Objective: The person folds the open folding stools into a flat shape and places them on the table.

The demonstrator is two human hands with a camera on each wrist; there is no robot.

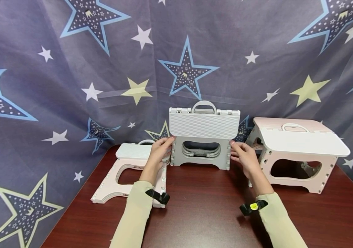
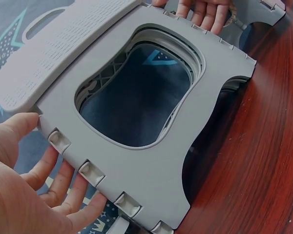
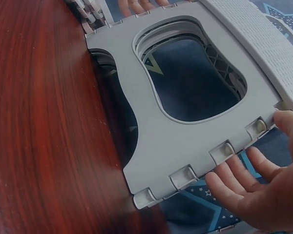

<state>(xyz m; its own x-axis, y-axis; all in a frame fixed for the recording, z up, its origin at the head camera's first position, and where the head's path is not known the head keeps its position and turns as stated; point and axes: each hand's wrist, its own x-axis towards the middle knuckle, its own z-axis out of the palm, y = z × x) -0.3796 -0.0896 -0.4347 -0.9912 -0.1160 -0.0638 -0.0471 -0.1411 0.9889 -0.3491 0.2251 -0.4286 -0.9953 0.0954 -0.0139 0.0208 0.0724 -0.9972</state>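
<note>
A grey folding stool (image 1: 203,125) with a woven-textured top and a carry handle stands upright at the back of the table, partly folded, its top panel hanging over the leg panel. My left hand (image 1: 160,151) holds its left side edge, thumb near the corner just under the top and fingers along the hinge side. On the opposite edge my right hand (image 1: 245,156) holds it likewise. In the left wrist view, the leg panel (image 2: 146,170) shows a large oval cut-out. Behind the panel, my fingertips are partly hidden.
A folded pink stool with a white top (image 1: 133,151) lies flat at the left, close to my left forearm. To the right stands an unfolded pink and white stool (image 1: 303,141). The dark red table (image 1: 195,213) backs onto a star-patterned curtain (image 1: 226,34).
</note>
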